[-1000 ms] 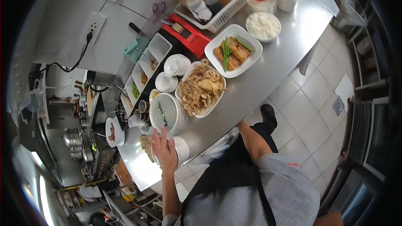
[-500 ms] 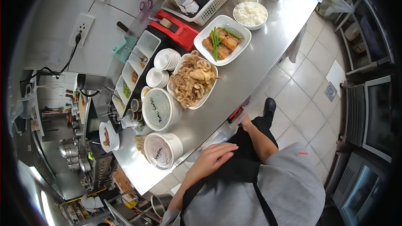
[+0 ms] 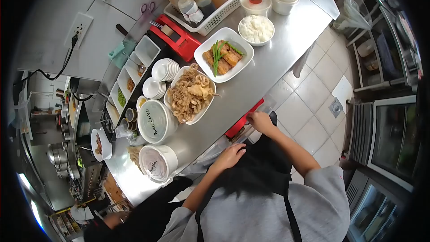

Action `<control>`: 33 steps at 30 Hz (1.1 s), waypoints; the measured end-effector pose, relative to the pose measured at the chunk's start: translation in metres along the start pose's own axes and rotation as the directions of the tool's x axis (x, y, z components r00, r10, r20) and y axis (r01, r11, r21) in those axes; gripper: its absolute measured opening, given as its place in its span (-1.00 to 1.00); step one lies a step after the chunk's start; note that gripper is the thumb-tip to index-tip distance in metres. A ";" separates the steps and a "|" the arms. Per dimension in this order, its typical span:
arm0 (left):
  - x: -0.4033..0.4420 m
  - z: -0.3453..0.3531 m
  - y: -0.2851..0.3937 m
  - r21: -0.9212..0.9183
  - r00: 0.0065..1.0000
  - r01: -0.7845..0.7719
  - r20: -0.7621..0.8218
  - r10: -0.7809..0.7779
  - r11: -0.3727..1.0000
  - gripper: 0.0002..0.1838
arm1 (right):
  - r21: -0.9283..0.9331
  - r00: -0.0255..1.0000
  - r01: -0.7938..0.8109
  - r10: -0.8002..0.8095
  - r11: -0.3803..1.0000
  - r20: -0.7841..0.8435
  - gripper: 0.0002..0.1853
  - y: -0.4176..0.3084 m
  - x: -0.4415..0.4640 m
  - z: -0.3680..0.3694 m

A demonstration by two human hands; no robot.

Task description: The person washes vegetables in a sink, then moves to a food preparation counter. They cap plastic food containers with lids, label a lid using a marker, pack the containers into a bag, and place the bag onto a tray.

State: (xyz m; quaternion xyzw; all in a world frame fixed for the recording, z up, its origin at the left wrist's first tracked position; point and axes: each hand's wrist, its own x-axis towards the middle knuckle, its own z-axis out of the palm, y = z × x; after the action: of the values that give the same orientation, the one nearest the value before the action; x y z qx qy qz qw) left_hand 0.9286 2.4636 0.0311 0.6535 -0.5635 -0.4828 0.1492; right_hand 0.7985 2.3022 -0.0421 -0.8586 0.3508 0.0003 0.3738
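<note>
Below the counter's front edge, my right hand (image 3: 262, 122) is closed with bent fingers beside a red box-like thing (image 3: 244, 120) and some clear plastic; what it grips, if anything, I cannot make out. My left hand (image 3: 230, 156) lies against the front of my black apron (image 3: 255, 166), fingers extended and nothing in it. On the counter above stand a dish of fried squid-like pieces (image 3: 191, 95), a white dish of browned meat pieces with green beans (image 3: 224, 58) and a bowl of rice (image 3: 256, 29).
Two lidded tubs (image 3: 156, 121) stand left of the fried food, near stacked white saucers (image 3: 165, 69). A red tape dispenser (image 3: 181, 40) sits by a white basket (image 3: 210, 26) of squeeze bottles. Another person's dark sleeve (image 3: 143, 213) shows at lower left. A glass-door fridge (image 3: 394, 139) stands at right.
My right hand has moved up beside the red thing, more of which now shows. My left hand has shifted slightly lower in view. Another person has come into view at lower left.
</note>
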 end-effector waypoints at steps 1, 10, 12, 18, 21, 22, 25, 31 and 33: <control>0.001 0.004 0.002 0.012 1.000 0.007 -0.004 -0.007 1.000 -0.65 | -0.207 0.999 0.050 -0.045 0.977 0.031 -0.73 0.012 0.020 0.008; -0.013 0.023 -0.001 -0.026 0.970 0.163 -0.178 -0.165 0.986 -0.59 | -0.257 0.840 0.540 -0.532 0.801 0.106 -0.52 0.076 0.106 0.067; -0.016 0.028 0.005 -0.092 0.942 0.197 -0.258 -0.215 0.976 -0.59 | -0.362 0.804 0.594 -0.548 0.719 0.230 -0.54 0.067 0.103 0.051; -0.008 0.037 0.027 -0.327 0.855 0.216 -0.392 -0.340 0.920 -0.60 | -0.273 0.835 0.540 -0.466 0.796 0.292 -0.60 0.050 0.084 0.020; 0.002 0.053 0.017 -0.413 0.819 0.174 -0.443 -0.364 0.894 -0.60 | -0.177 0.902 0.405 -0.360 0.897 0.238 -0.65 0.056 0.068 0.028; 0.008 0.056 0.014 -0.423 0.805 0.153 -0.471 -0.360 0.893 -0.60 | -0.202 0.909 0.389 -0.339 0.899 0.241 -0.66 0.063 0.063 0.040; 0.018 0.059 0.011 -0.492 0.810 0.133 -0.447 -0.380 0.861 -0.54 | -0.099 0.918 0.352 -0.323 0.931 0.231 -0.65 0.055 0.051 0.032; 0.028 0.063 -0.004 -0.994 0.750 0.110 0.096 -0.654 -0.020 -0.59 | 0.483 0.751 0.134 -0.407 0.865 0.521 -0.64 -0.011 0.001 -0.024; 0.031 0.075 -0.015 -0.948 0.788 -0.177 0.025 -0.615 -0.265 -0.66 | 0.580 0.641 0.114 -0.505 0.807 0.578 -0.63 -0.022 -0.014 -0.033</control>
State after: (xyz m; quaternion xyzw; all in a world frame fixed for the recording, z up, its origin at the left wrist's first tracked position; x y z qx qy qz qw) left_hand 0.8747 2.4669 -0.0314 0.4805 0.2309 -0.5608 0.6335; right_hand 0.7926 2.3005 -0.0007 -0.7135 0.0083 0.1748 0.6785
